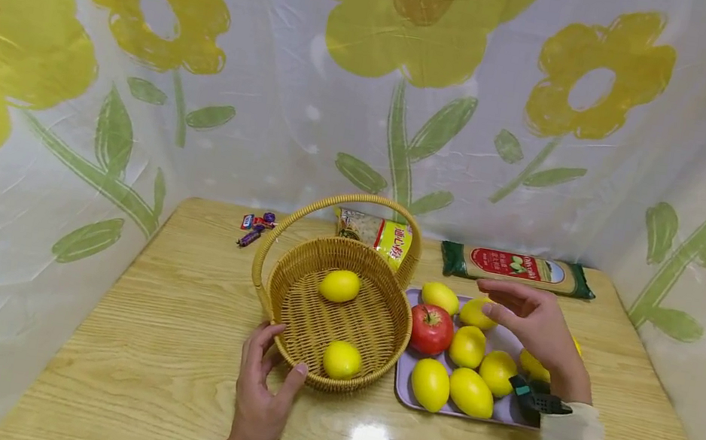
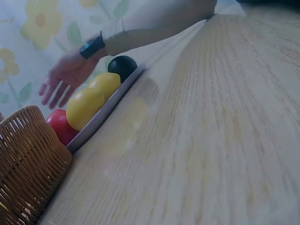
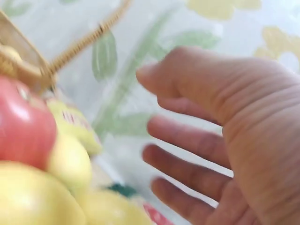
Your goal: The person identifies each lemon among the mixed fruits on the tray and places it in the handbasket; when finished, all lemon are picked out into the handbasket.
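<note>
A round wicker basket with a tall arched handle stands mid-table, holding a lemon towards the back and another lemon at the front. Against its front-left side rest the fingertips and thumb of my left hand; the left wrist view leaves that hand out. My right hand, fingers extended and holding nothing, is above the purple tray. Its thumb overlaps a lemon in the head view. Several more lemons and a red pomegranate lie on the tray; the right forearm covers part of it.
Behind the basket lies a yellow-labelled pasta bag, and a long noodle packet lies behind the tray. Small wrapped candies are at the back left. A dark round item sits at the tray's near edge. Flowered cloth surrounds the table.
</note>
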`<state>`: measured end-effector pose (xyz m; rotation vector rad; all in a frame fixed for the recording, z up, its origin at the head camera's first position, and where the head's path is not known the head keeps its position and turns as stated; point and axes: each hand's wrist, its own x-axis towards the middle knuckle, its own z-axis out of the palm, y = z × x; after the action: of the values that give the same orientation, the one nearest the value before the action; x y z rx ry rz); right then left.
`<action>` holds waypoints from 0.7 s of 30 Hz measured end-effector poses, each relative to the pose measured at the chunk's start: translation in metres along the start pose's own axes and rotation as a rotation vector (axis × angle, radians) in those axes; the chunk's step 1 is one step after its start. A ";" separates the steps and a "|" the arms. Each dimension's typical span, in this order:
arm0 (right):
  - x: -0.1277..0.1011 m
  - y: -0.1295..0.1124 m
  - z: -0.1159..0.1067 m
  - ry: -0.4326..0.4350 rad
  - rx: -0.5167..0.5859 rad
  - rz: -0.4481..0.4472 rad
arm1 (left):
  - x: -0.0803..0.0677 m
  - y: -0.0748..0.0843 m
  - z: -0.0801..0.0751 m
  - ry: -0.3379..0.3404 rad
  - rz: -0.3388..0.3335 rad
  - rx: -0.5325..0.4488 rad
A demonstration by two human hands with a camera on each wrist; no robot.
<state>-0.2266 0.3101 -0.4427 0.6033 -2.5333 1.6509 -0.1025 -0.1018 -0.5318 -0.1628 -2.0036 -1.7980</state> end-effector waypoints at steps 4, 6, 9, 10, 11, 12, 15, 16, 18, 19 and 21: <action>-0.002 0.011 -0.006 0.006 -0.152 0.094 | 0.000 0.000 -0.001 0.003 0.005 0.008; -0.001 0.013 -0.006 -0.031 -0.235 0.148 | 0.000 0.000 -0.001 0.005 0.006 0.008; 0.000 0.015 -0.004 -0.080 -0.350 0.210 | 0.000 0.000 -0.001 0.005 0.005 0.005; 0.001 0.015 -0.003 -0.088 -0.376 0.226 | 0.000 0.000 -0.001 0.005 0.004 0.005; 0.001 0.016 -0.002 -0.092 -0.392 0.239 | 0.000 0.000 -0.001 0.004 0.004 0.003; 0.001 0.016 -0.001 -0.092 -0.407 0.250 | 0.000 0.000 -0.001 0.002 0.003 0.001; 0.001 0.015 0.000 -0.089 -0.428 0.279 | 0.000 0.001 -0.001 -0.001 0.001 0.001; 0.001 0.015 0.001 -0.088 -0.434 0.289 | 0.000 0.001 -0.001 -0.001 0.001 0.001; 0.002 0.015 0.002 -0.089 -0.443 0.311 | 0.000 0.000 -0.001 -0.003 0.005 0.004; 0.003 0.015 0.002 -0.091 -0.446 0.321 | 0.000 0.000 -0.001 -0.003 0.005 0.004; 0.004 0.015 0.002 -0.092 -0.450 0.345 | 0.000 0.000 -0.001 -0.005 0.004 0.004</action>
<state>-0.2351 0.3122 -0.4560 0.2133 -3.0686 1.0667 -0.1025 -0.1024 -0.5316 -0.1701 -2.0081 -1.7931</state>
